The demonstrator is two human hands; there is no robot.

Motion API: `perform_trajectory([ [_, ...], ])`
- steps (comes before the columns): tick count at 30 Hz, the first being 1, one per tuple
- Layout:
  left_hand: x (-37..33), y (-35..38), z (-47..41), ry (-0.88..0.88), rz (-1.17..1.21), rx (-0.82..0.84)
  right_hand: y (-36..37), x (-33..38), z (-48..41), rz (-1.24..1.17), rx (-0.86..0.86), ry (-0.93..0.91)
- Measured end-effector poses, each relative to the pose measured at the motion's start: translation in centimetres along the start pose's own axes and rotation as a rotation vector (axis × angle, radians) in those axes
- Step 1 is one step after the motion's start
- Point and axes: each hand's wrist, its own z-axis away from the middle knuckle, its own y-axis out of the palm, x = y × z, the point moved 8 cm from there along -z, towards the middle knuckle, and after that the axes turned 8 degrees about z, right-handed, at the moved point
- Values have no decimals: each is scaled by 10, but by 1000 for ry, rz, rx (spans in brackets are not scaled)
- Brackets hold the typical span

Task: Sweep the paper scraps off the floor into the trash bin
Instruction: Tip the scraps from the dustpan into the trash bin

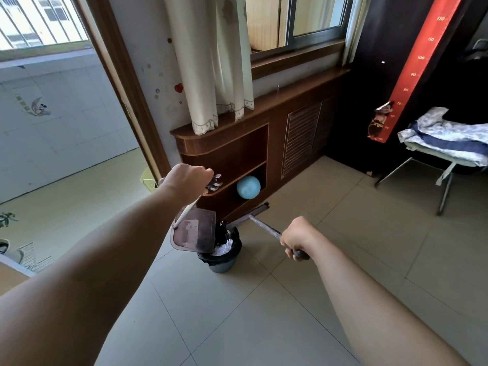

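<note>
Left hand (pixel 184 180), centre of frame: clenched around the long handle of a dustpan (pixel 194 232), whose pan is tilted over the trash bin (pixel 221 256). Trash bin: dark, lined with a black bag, standing on the tiled floor (pixel 237 313) just below centre, with white paper scraps (pixel 224 245) visible inside. Right hand (pixel 297 240), right of centre: clenched around the handle of a broom (pixel 249 219), its head held beside the bin's rim. Wooden cabinet (pixel 229 151) behind the bin, a blue ball (pixel 248 187) on its lower shelf.
</note>
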Motion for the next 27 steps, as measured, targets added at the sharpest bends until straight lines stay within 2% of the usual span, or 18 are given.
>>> perform_trajectory([
  [7, -3, -3, 1, -23, 8, -9, -13, -19, -5, 56, -11, 50],
  [13, -9, -11, -2, -19, 12, -25, -21, -10, 1, -44, 13, 42],
  [19, -11, -30, -13, -42, 2, -40, -35, 8, 1, -215, 123, 86],
  [27, -10, -48, -27, -106, 26, -60, -50, 10, -1, -127, 196, 39],
])
